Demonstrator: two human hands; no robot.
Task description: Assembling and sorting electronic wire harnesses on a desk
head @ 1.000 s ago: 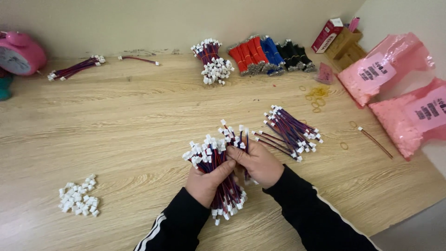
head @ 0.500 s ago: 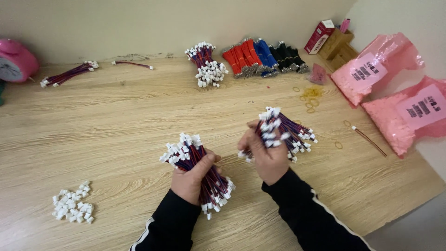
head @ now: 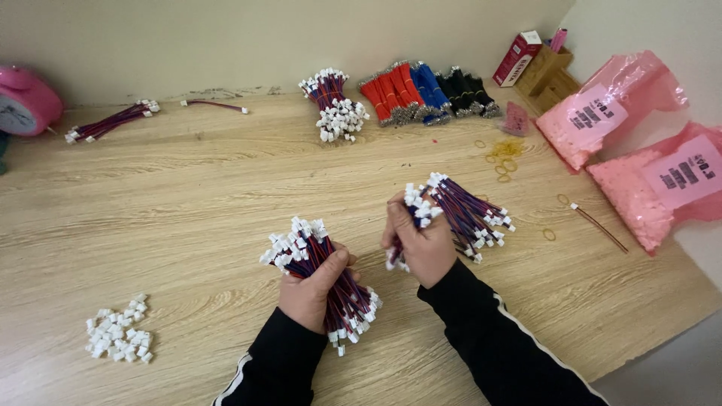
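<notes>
Since the earlier frame both hands have drawn apart: one wire bundle, held jointly a second ago, is now split into two lots. Left hand (head: 312, 289) is closed around a thick bundle of red-and-blue wires (head: 331, 282) with white plug ends, held slanted above the table (head: 188, 218), plugs fanning out at upper left and lower right. Right hand (head: 423, 244) is closed on a smaller clutch of wires (head: 418, 209) (plug ends stick up above the knuckles). Just behind the right hand lies a loose wire pile (head: 474, 214) on the table; whether the hand touches it cannot be told.

A heap of loose white plugs (head: 116, 337) sits near the left edge, well apart from the hands. Along the back wall: another wire bundle (head: 331, 101), red, blue and black wire bunches (head: 425, 90). Two pink bags (head: 639, 158) lie at right, rubber bands (head: 504, 158) scattered before them.
</notes>
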